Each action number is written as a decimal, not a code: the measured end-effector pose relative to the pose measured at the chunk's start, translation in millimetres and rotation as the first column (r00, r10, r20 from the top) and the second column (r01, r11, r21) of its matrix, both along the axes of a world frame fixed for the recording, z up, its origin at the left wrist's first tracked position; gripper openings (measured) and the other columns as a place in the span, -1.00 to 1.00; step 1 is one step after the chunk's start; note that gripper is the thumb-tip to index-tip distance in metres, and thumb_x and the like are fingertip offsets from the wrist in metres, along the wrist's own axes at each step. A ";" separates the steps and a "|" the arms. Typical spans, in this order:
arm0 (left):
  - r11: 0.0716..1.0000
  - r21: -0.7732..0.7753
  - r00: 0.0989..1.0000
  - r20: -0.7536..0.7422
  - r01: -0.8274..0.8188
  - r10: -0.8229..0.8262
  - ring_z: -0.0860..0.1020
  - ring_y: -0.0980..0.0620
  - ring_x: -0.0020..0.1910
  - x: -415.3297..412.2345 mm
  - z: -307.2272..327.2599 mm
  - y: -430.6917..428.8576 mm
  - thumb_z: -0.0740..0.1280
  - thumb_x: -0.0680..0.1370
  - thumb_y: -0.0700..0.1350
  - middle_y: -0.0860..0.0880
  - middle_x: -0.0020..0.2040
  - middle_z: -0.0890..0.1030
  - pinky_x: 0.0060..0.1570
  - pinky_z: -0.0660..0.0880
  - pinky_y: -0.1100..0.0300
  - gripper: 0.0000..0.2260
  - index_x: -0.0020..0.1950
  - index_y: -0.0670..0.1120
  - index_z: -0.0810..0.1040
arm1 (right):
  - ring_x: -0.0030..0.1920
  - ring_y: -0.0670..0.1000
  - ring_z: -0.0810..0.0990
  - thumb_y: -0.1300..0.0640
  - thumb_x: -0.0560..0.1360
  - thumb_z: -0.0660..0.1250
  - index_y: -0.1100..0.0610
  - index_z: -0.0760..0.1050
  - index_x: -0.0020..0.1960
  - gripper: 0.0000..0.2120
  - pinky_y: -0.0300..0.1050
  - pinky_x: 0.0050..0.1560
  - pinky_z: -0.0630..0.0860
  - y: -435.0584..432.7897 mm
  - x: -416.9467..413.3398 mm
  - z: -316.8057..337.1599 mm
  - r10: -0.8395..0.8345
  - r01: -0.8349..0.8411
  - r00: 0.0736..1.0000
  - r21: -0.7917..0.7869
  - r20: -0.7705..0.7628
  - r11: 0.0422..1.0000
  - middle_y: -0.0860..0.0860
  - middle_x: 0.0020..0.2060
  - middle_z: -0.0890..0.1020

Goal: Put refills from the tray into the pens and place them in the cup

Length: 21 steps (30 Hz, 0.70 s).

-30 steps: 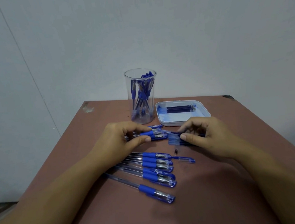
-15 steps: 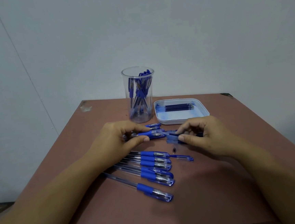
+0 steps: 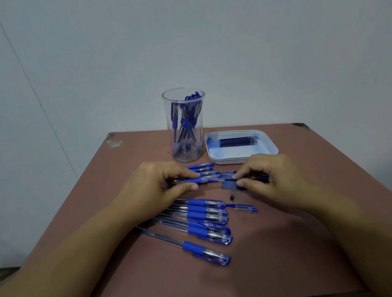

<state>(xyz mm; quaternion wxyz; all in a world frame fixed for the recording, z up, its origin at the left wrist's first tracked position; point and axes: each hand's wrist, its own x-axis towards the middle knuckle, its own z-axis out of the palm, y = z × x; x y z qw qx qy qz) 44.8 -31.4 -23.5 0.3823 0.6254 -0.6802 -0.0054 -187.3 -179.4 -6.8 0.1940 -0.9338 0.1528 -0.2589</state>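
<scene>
Centrally, left hand (image 3: 155, 187) pinching clear-barrelled pen (image 3: 201, 180), right hand (image 3: 270, 177) gripping translucent cap (image 3: 229, 183)

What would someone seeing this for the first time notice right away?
Two bare hands meet mid-table: the left hand grips a blue pen, and the right hand pinches a clear cap at its tip. A row of pens lies just in front of them. Behind stand a clear cup full of pens and a white tray of refills.
</scene>
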 end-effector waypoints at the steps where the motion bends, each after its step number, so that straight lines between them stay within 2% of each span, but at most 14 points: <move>1: 1.000 0.004 1.000 -0.001 -0.001 0.001 0.59 0.27 -0.17 0.3 -0.2 0.0 0.40 0.42 0.17 0.37 -0.12 0.60 -0.18 0.54 0.28 -0.74 0.06 0.15 0.69 | -0.11 -0.18 0.58 0.18 0.45 0.48 0.00 0.66 -0.07 -0.88 -0.45 -0.14 0.43 -0.6 -0.1 -0.2 0.004 -0.004 1.000 -0.006 0.001 1.000 -0.22 -0.20 0.62; 4: 1.000 0.007 0.999 -0.040 -0.005 0.005 0.61 0.22 -0.17 0.3 -0.6 0.1 0.40 0.42 0.18 0.29 -0.10 0.65 -0.17 0.57 0.19 -0.75 0.05 0.16 0.69 | -0.13 -0.16 0.57 0.19 0.44 0.48 -0.01 0.66 -0.07 -0.87 -0.44 -0.15 0.42 -0.4 -0.4 -0.3 0.003 -0.003 1.000 -0.004 0.013 1.000 -0.20 -0.21 0.62; 9: 1.000 0.019 0.998 -0.069 0.011 -0.009 0.61 0.27 -0.15 -0.5 1.6 -0.1 0.41 0.41 0.14 0.28 -0.11 0.65 -0.17 0.51 0.37 -0.78 0.03 0.19 0.67 | -0.14 -0.16 0.57 0.18 0.45 0.48 -0.03 0.65 -0.06 -0.86 -0.45 -0.16 0.41 -1.2 -0.1 -1.0 0.004 -0.004 1.000 -0.018 0.016 1.000 -0.21 -0.21 0.61; 11: 1.000 0.026 0.998 -0.069 0.015 -0.014 0.61 0.28 -0.14 -0.9 2.0 0.0 0.41 0.41 0.14 0.29 -0.10 0.65 -0.16 0.51 0.36 -0.79 0.03 0.20 0.67 | -0.14 -0.17 0.57 0.18 0.45 0.47 -0.03 0.65 -0.06 -0.87 -0.45 -0.15 0.40 -1.5 0.2 -0.8 0.008 -0.007 1.000 -0.025 0.015 1.000 -0.21 -0.21 0.60; 14: 0.999 0.033 0.996 -0.091 0.024 -0.021 0.63 0.19 -0.14 -2.2 2.3 0.3 0.40 0.42 0.15 0.29 -0.09 0.67 -0.14 0.54 0.25 -0.82 0.01 0.28 0.63 | -0.14 -0.18 0.57 0.19 0.45 0.47 0.00 0.66 -0.06 -0.88 -0.44 -0.14 0.40 -1.9 -0.7 0.6 0.008 -0.008 1.000 -0.033 0.021 0.999 -0.22 -0.22 0.59; 17: 0.999 0.038 0.995 -0.092 0.027 -0.024 0.62 0.11 -0.19 -2.3 2.4 0.1 0.40 0.42 0.15 0.35 -0.10 0.65 -0.18 0.53 0.27 -0.83 -0.01 0.32 0.62 | -0.13 -0.18 0.57 0.18 0.45 0.48 -0.03 0.66 -0.06 -0.87 -0.43 -0.14 0.41 -2.6 -1.2 1.8 0.013 -0.012 1.000 -0.051 0.008 0.999 -0.25 -0.23 0.58; 21: 0.999 0.044 0.999 -0.041 0.016 -0.014 0.60 0.22 -0.21 -1.2 2.1 0.4 0.39 0.41 0.17 0.42 -0.18 0.60 -0.22 0.47 0.39 -0.80 0.01 0.25 0.66 | -0.11 -0.20 0.56 0.12 0.49 0.43 -0.04 0.65 -0.03 -0.90 -0.44 -0.14 0.39 -2.5 -1.5 0.6 0.015 -0.015 0.999 -0.018 -0.036 1.000 -0.27 -0.21 0.58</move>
